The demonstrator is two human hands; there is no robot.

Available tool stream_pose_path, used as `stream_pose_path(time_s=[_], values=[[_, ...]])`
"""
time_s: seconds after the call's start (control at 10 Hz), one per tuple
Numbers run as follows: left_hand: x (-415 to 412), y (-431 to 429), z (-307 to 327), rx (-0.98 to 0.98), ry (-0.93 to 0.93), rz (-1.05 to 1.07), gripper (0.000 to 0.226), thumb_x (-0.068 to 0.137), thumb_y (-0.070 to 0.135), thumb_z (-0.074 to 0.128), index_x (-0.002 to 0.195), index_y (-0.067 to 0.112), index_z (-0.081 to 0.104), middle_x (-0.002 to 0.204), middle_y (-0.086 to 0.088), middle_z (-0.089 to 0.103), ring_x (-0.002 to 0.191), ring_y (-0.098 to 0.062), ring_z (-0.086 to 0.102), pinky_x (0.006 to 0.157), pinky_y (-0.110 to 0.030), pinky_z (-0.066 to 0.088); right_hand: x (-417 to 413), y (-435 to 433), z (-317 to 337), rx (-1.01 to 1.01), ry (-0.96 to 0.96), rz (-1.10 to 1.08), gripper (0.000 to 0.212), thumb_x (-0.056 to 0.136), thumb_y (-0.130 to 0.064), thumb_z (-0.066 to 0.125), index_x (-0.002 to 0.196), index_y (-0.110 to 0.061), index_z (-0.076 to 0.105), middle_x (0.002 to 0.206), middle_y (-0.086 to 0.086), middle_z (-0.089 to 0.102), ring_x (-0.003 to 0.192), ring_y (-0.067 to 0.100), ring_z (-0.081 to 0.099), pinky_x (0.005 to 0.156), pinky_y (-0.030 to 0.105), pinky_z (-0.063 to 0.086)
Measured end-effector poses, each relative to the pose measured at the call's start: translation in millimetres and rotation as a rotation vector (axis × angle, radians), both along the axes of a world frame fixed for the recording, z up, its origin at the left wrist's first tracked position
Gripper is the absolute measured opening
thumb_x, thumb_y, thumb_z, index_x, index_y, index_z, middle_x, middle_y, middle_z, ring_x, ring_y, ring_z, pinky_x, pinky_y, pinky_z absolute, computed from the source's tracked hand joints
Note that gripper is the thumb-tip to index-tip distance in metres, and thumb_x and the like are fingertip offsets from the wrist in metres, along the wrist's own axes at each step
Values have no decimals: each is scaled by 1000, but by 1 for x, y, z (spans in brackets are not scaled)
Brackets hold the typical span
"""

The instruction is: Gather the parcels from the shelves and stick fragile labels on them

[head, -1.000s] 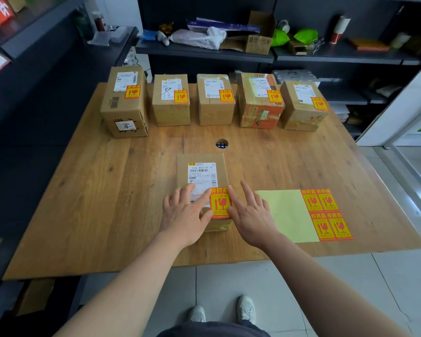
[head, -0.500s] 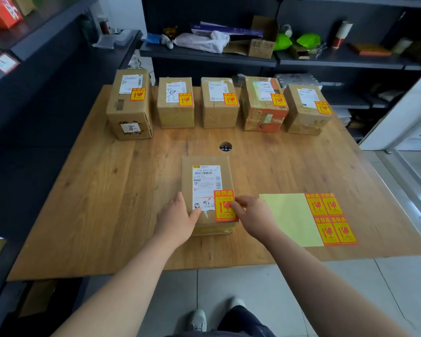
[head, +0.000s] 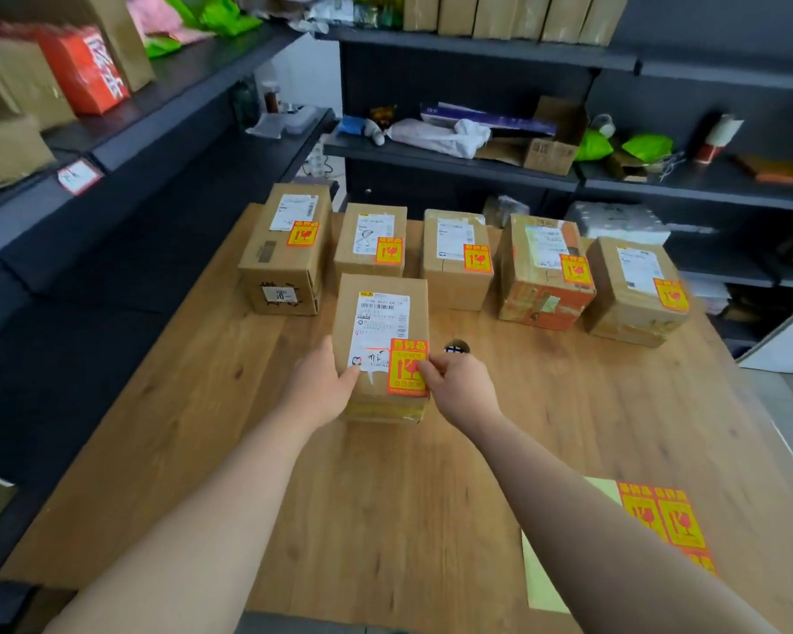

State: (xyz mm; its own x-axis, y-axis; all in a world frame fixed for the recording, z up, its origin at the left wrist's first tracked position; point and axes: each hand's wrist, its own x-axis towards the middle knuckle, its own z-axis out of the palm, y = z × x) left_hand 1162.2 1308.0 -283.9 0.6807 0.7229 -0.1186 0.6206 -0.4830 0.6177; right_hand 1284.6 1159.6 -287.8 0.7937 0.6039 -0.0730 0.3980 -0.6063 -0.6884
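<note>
A brown parcel [head: 381,313] with a white shipping label and an orange fragile label [head: 407,367] on top sits mid-table. My left hand [head: 323,384] grips its near left corner, thumb on top. My right hand [head: 458,386] grips its near right edge, thumb on the fragile label. Behind it, several labelled parcels stand in a row, among them one at far left [head: 285,253] and one at far right [head: 637,290]. The label sheet [head: 669,523] lies at the near right of the table.
The wooden table [head: 385,496] has a round cable hole [head: 456,347] just right of the held parcel. Dark shelves run along the left [head: 156,107] and the back [head: 477,162], holding boxes, bags and clutter.
Both hands went from pressing the label flat to gripping the parcel's sides, and the parcel has moved away from me towards the row. The camera tilted up.
</note>
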Motion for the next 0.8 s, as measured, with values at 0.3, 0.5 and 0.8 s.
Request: stream_pose_path(time_s=[0.3,0.5,0.8], values=[[31,62,-22,-14,46,-21,41,91,26,57,128,13,45,127,-5,58,111,-25,55,78,-27,39,28,64,-18,-71,36,24,27,94,-35,52,86,-17,70,71,-2,66,61,13,60,48,24,42],[34,79,-32,-42,109,-94,35,92,27,55,121,10,46,125,-8,58,112,-27,54,91,-38,46,27,80,-29,-141,62,-22,30,94,-35,51,86,-12,69,78,6,68,70,23,62,59,32,51],[34,89,-20,173,225,-211,50,90,30,55,133,10,38,127,-11,53,114,-31,49,95,-43,43,23,88,-10,-342,-56,-47,27,92,-39,52,97,-15,63,89,3,66,79,21,63,64,34,54]])
